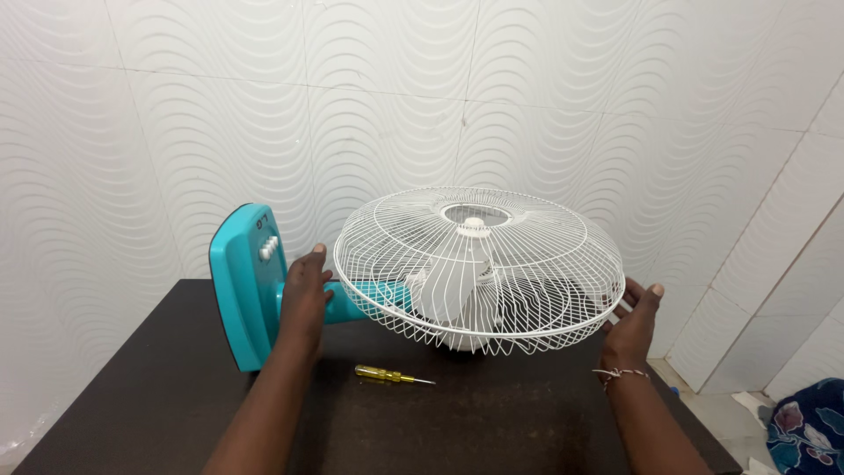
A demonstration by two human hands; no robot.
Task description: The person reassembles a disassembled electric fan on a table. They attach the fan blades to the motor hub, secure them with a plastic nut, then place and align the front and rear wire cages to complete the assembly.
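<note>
Gripping fan neck (347, 303), left hand (303, 295), right hand (633, 321) fingers open against cage rim (527, 339)

A dark brown table (492, 431) is holding a blue and white fan (475, 273) and a little yellow screwdriver (391, 376).

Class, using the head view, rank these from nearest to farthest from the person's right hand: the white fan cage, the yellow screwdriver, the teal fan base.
1. White fan cage: its rim touches the right hand.
2. Yellow screwdriver: on the table, toward the middle.
3. Teal fan base: far left, beside the left hand.
</note>
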